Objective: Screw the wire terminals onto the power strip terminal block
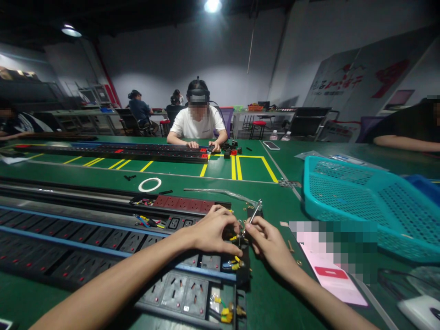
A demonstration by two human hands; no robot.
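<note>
Left hand: [213, 232] curled into a pinch right at the end of the strip, fingertips in among the yellow-sleeved crimp terminals [235, 239], can't really tell what's between them
Right hand: [264, 241] closed, thumb and fingers pinching a thin steel shaft [253, 217] that runs up and away from the terminals
Main piece: long black power strip [185, 288] runs left to right right under both forearms, its socket end sitting under the hands
Around the hands: more yellow terminals [225, 315] on wires at the near end of the strip, loose colored wires [146, 221] on the far side, plus a red socket section [182, 205]
Bench: green work mat [247, 167] with yellow lines marked on it, and a white tape ring [150, 184] lying just past the strip
Right side: teal plastic basket [357, 206] sitting tilted, with a pink paper card [330, 279] near the right forearm, partly blurred out
Far side: co-worker in a white T-shirt [198, 123] sits across the bench, both hands on another long power strip [113, 152]
Further back: a phone [271, 145] lies on the bench, and two more people [139, 110] sit at the far tables
</note>
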